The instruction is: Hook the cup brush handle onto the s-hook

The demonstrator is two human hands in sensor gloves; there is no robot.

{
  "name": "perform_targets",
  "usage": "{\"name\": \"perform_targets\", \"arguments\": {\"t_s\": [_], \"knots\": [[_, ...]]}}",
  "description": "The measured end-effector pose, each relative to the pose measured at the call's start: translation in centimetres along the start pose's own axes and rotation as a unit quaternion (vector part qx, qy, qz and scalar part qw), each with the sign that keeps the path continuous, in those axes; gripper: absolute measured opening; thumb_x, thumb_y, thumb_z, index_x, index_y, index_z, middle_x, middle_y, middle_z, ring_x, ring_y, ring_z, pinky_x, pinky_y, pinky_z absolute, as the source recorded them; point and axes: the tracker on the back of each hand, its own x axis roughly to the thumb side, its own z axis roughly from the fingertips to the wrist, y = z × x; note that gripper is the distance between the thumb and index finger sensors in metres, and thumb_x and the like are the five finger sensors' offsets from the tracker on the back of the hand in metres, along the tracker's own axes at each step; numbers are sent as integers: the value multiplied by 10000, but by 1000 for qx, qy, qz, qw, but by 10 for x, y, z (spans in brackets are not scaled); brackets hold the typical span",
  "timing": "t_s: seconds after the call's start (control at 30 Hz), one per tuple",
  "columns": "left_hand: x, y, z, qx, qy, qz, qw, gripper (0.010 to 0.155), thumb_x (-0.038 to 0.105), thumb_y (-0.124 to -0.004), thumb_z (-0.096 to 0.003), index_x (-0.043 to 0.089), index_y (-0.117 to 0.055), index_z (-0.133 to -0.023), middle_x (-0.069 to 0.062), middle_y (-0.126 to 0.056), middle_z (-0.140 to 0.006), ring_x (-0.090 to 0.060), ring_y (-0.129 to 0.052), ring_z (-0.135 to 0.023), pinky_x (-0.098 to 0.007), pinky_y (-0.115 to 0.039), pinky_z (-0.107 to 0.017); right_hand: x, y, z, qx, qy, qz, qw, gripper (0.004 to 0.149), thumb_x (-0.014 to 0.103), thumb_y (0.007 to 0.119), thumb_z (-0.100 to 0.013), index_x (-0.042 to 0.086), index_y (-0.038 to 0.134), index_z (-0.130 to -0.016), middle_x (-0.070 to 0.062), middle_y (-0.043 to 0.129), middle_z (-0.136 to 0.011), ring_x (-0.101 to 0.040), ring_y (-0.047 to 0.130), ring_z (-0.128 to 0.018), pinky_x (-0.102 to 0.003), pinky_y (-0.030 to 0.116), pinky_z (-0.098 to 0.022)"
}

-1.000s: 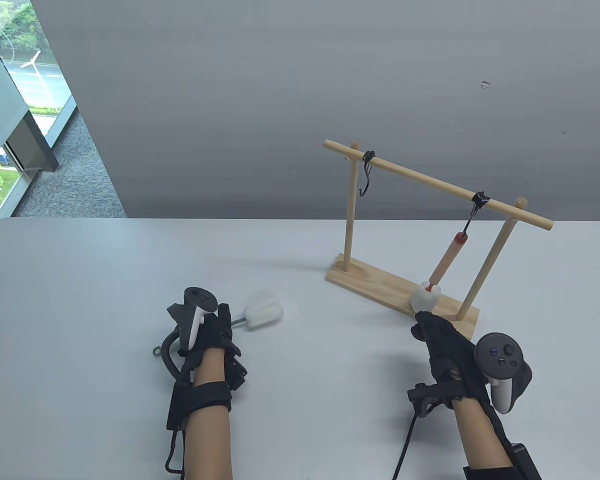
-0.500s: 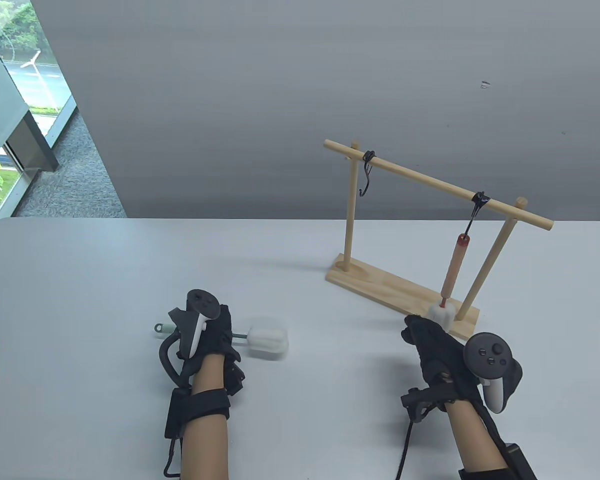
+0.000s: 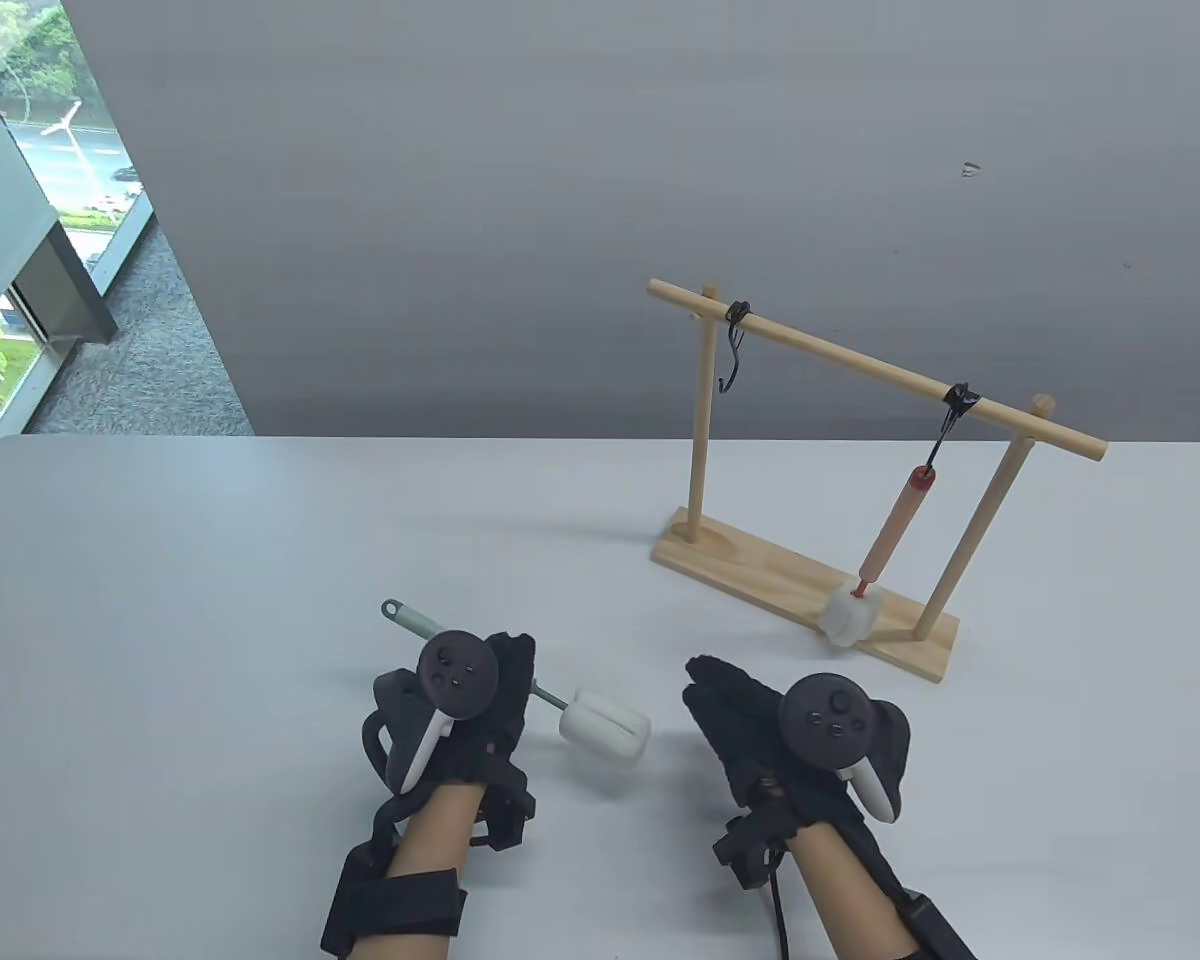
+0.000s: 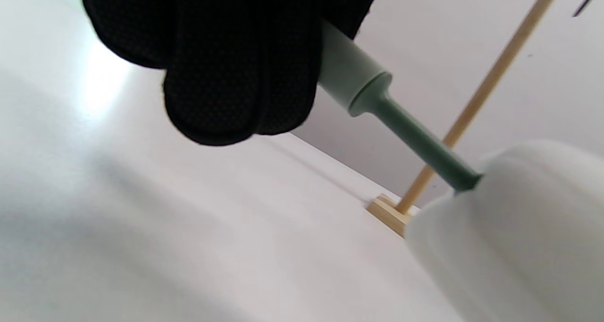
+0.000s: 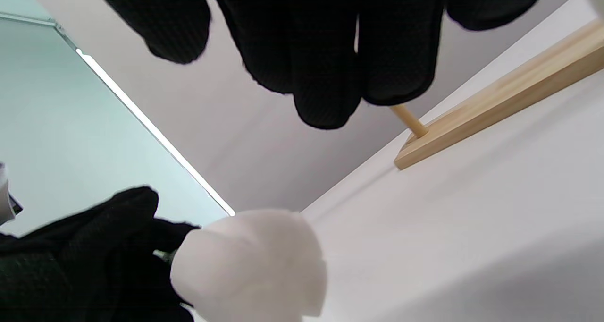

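My left hand (image 3: pixel 480 690) grips the pale green handle of a cup brush (image 3: pixel 605 727); its white sponge head points right and its loop end (image 3: pixel 392 607) sticks out up-left. The left wrist view shows the handle (image 4: pixel 358 83) under my fingers (image 4: pixel 226 76) and the sponge head (image 4: pixel 514 227). My right hand (image 3: pixel 735 715) hovers open and empty just right of the sponge, which shows in the right wrist view (image 5: pixel 250 265). A wooden rack (image 3: pixel 875 375) carries an empty black s-hook (image 3: pixel 732 350) on the left and another s-hook (image 3: pixel 950 420) holding a red-handled brush (image 3: pixel 890 535).
The rack's wooden base (image 3: pixel 760 575) stands on the white table (image 3: pixel 210 560) at the right back. The hung brush's white head (image 3: pixel 848 615) rests over the base. A grey wall and a window are behind the table.
My left hand lifted and turned the green brush, moving right and toward me. My right hand left the hung brush and moved left toward the sponge. The hung brush swings on its hook.
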Motion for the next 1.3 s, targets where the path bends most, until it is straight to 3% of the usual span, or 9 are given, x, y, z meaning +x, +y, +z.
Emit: {"name": "perform_targets", "arguments": {"t_s": [0.13, 0.27, 0.37, 0.53, 0.83, 1.3], "knots": [[13, -4, 24, -16, -41, 25, 999, 666, 605, -461, -519, 223, -737, -990, -77, -1024, -775, -261, -1098, -558, -473, -818, -526, 27, 20, -3, 32, -26, 46, 998, 587, 409, 698, -539, 20, 667, -979, -242, 808, -873, -514, 760, -835, -687, 500, -577], [20, -10, 39, -8, -72, 46, 996, 674, 609, -447, -519, 229, -692, -1019, -89, -982, -838, -287, -1070, -630, -489, -799, -547, 34, 41, -4, 51, -43, 84, 994, 604, 414, 706, -534, 29, 636, -994, -234, 782, -900, -510, 737, -857, -689, 488, -585], [20, -19, 47, 14, -103, 38, 994, 669, 611, -445, -519, 237, -682, -1021, -73, -981, -840, -275, -1069, -641, -480, -800, -555, 30, 54, 2, 9, -63, 81, 995, 604, 406, 726, -520, 23, 657, -981, -241, 796, -885, -518, 750, -842, -691, 499, -575], [26, -23, 57, 34, -135, 4, 990, 669, 622, -438, -515, 259, -653, -1033, -54, -959, -873, -274, -1049, -691, -487, -781, -582, 30, 50, 7, 6, -77, 85, 993, 622, 424, 739, -512, 28, 652, -984, -234, 797, -886, -507, 754, -848, -692, 496, -580], [35, -35, 69, 26, -188, -41, 981, 695, 649, -419, -498, 276, -600, -1056, -42, -920, -924, -283, -1008, -760, -505, -743, -623, 24, 52, 14, 26, -88, 111, 990, 599, 419, 738, -509, 34, 674, -965, -219, 822, -860, -493, 781, -831, -690, 501, -581], [30, -43, 66, -5, -213, -20, 977, 686, 646, -429, -498, 285, -576, -1063, -29, -908, -938, -268, -996, -786, -514, -718, -647, 24, 59, 15, 29, -90, 152, 984, 555, 423, 711, -514, 51, 738, -926, -194, 876, -816, -465, 833, -801, -681, 520, -580]]}}
